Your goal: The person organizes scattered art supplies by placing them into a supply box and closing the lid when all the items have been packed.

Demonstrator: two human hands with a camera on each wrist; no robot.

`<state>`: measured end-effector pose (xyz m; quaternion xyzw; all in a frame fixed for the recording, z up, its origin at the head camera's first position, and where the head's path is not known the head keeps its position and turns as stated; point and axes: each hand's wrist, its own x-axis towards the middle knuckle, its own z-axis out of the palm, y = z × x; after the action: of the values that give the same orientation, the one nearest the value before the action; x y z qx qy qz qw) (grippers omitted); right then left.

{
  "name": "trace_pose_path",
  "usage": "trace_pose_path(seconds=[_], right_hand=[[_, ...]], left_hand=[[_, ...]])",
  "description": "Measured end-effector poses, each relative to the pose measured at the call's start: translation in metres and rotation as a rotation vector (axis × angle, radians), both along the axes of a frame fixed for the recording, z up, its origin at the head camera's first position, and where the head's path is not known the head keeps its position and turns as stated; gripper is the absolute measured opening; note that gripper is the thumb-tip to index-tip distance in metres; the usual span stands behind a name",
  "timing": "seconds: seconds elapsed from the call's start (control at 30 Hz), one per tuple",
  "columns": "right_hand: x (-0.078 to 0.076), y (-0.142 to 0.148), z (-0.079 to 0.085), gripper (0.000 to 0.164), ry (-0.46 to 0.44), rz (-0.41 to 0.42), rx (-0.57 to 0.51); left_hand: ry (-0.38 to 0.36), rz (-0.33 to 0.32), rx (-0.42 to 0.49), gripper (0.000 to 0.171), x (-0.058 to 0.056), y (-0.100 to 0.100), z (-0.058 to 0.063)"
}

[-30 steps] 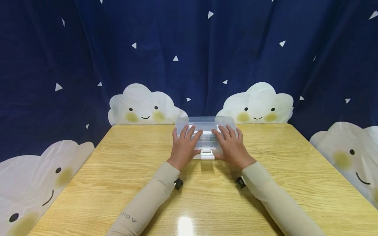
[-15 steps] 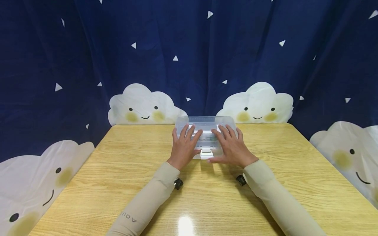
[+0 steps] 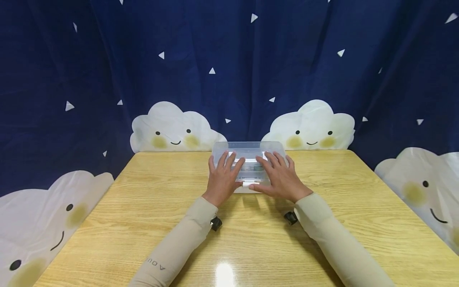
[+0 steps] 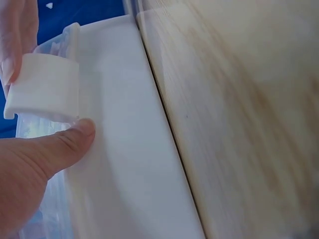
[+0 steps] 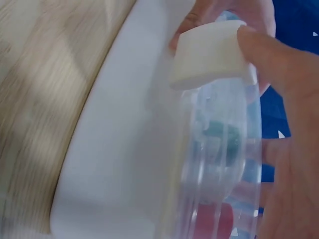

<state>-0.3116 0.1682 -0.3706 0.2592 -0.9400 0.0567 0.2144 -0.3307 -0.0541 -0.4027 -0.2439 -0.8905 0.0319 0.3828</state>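
Observation:
A plastic box (image 3: 247,146) with a clear lid and white base lies at the table's far edge. My left hand (image 3: 221,179) rests spread over its left side, fingers on the lid. In the left wrist view the left thumb (image 4: 67,144) presses the base beside a white latch (image 4: 45,84). My right hand (image 3: 287,181) spreads its fingers over the right side of the lid. Its thumb (image 5: 271,55) pushes on the outer edge of that latch. A green shape (image 5: 224,142) and a red one (image 5: 214,219) show blurred through the clear plastic.
The wooden table (image 3: 251,247) stretches in front of the box and to both sides. A dark blue curtain (image 3: 193,48) with white clouds hangs right behind and beside the table. Each wrist wears a small black camera (image 3: 216,223).
My right thumb has moved inward from beside the latch onto it. The latch has swung upward from where it stuck out. My left hand stays in place.

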Motion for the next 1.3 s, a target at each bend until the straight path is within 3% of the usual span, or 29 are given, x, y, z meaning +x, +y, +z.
trace_pose_path(seconds=[0.4, 0.67, 0.77, 1.0, 1.3], right_hand=[[-0.002, -0.009, 0.014, 0.084, -0.099, -0.074, -0.008], [0.0, -0.011, 0.013, 0.121, -0.122, -0.099, 0.076], [0.001, -0.011, 0.012, 0.127, -0.103, -0.102, 0.123], [0.002, -0.013, 0.013, 0.127, -0.098, -0.101, 0.124], [0.0, -0.012, 0.01, 0.116, -0.112, -0.099, 0.053]], left_hand=[[0.007, -0.005, -0.002, 0.086, 0.001, -0.001, -0.001], [0.005, 0.002, -0.013, 0.085, 0.0, 0.0, -0.001], [0.01, 0.006, -0.017, 0.085, 0.0, -0.001, -0.001], [0.008, 0.017, -0.023, 0.085, -0.001, -0.001, -0.001], [-0.016, 0.011, -0.016, 0.086, 0.0, -0.001, 0.0]])
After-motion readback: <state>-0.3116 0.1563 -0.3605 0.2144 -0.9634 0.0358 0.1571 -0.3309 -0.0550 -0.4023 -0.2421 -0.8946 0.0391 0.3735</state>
